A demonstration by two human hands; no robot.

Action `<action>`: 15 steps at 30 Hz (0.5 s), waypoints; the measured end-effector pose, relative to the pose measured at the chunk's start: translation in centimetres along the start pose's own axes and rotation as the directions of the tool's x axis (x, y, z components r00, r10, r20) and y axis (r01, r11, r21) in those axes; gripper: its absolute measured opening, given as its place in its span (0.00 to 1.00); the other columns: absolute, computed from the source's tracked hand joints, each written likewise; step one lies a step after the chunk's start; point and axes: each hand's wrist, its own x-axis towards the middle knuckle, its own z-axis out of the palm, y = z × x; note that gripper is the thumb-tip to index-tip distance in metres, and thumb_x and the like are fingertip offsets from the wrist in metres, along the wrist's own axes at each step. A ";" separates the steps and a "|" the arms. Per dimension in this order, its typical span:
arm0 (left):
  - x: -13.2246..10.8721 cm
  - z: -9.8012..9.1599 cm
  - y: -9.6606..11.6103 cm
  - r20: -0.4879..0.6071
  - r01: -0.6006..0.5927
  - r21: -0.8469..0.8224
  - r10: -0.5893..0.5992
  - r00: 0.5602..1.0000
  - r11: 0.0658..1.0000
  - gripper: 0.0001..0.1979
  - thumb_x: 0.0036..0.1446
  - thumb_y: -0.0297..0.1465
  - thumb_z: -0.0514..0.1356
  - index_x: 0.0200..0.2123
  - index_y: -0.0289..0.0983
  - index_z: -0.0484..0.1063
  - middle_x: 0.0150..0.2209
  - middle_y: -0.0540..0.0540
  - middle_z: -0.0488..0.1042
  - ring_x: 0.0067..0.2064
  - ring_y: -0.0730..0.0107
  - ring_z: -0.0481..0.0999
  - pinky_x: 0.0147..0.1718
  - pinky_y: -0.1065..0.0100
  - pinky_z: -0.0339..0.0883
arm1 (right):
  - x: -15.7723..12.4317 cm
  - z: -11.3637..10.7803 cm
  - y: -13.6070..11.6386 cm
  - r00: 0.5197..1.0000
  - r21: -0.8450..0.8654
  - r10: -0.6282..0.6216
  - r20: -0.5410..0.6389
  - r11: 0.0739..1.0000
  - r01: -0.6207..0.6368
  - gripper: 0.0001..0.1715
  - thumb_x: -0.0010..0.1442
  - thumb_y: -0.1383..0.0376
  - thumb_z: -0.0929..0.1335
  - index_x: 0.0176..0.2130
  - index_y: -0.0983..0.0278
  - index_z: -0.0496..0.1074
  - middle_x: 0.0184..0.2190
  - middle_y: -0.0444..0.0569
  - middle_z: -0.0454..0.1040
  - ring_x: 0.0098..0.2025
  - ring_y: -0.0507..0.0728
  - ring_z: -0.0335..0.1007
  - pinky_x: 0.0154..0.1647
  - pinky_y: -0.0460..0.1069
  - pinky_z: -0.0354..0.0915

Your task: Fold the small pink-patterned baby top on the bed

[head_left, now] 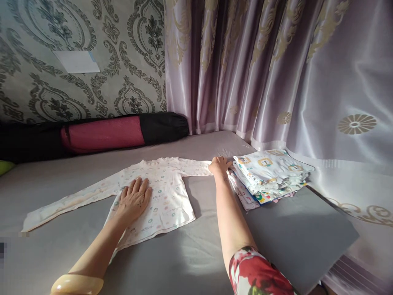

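A small white long-sleeved shirt [167, 196] with a pale print lies spread out, one sleeve stretched to each side. My left hand [135, 198] rests flat on its body, fingers extended. At the cuff of the right-side sleeve, my right hand [219, 164] has its fingers curled over the fabric; the fingertips are partly hidden. Just beyond that hand sits a stack of folded printed clothes [270, 166], mostly white on top with yellow and green motifs.
Grey sheeting [196, 262] covers the bed. A grey flat board [307, 229] lies under and in front of the stack. Along the patterned wall rests a long black and dark-pink bag [104, 135]. Lilac curtains [233, 73] hang behind and to the right.
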 end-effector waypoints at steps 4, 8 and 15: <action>0.6 -1.6 0.6 0.038 -0.010 0.013 0.010 0.999 1.000 0.27 0.69 0.39 0.41 0.63 0.34 0.63 0.66 0.32 0.62 0.66 0.47 0.61 0.61 0.48 0.58 | -0.5 -1.7 -0.4 0.991 0.109 -0.113 0.069 0.988 0.105 0.20 0.59 0.72 0.64 0.49 0.63 0.77 0.49 0.57 0.78 0.55 0.64 0.71 0.63 0.62 0.53; 2.1 -2.9 1.7 0.064 -0.020 -0.069 0.025 0.998 0.997 0.22 0.68 0.39 0.44 0.55 0.36 0.69 0.59 0.35 0.69 0.60 0.50 0.69 0.57 0.51 0.62 | -0.4 -2.3 -0.7 0.983 0.338 -0.175 0.054 0.930 0.147 0.12 0.57 0.64 0.68 0.41 0.59 0.79 0.42 0.50 0.80 0.47 0.61 0.75 0.43 0.49 0.64; 7.3 -1.3 5.1 -0.070 -0.299 -0.354 0.294 0.953 0.886 0.20 0.66 0.32 0.49 0.58 0.33 0.67 0.60 0.35 0.69 0.63 0.54 0.66 0.59 0.55 0.63 | 0.6 -0.9 -2.3 0.969 0.930 -0.187 0.161 0.356 -0.086 0.06 0.54 0.63 0.71 0.31 0.65 0.73 0.26 0.44 0.76 0.31 0.54 0.74 0.31 0.45 0.66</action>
